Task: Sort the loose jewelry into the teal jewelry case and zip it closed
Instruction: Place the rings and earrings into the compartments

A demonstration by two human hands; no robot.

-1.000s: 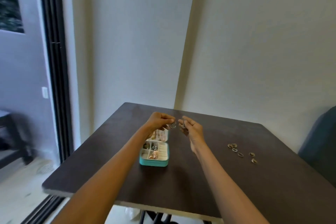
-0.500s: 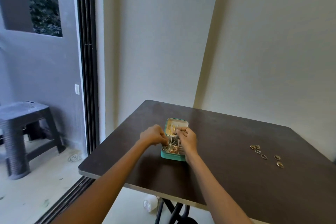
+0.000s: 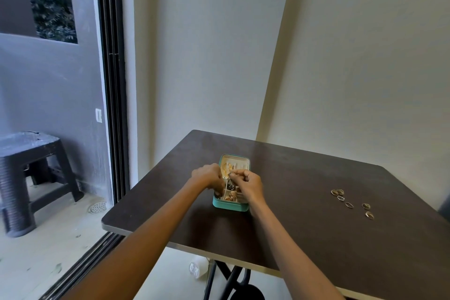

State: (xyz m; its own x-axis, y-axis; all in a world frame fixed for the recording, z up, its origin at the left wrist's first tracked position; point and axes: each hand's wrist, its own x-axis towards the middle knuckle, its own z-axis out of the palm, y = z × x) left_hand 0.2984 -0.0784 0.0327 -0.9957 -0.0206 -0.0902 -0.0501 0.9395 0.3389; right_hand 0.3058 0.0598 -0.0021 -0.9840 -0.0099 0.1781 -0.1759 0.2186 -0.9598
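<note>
Pinching a small earring, right hand over the open teal case.

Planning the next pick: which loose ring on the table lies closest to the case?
The ring at the cluster's far-left end, touching a second ring; the others lie farther right of the teal case.

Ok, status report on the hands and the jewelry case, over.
Both hands over the open teal case; right hand pinching a small piece, left hand curled. Six rings loose on table. Nothing blocking.
</note>
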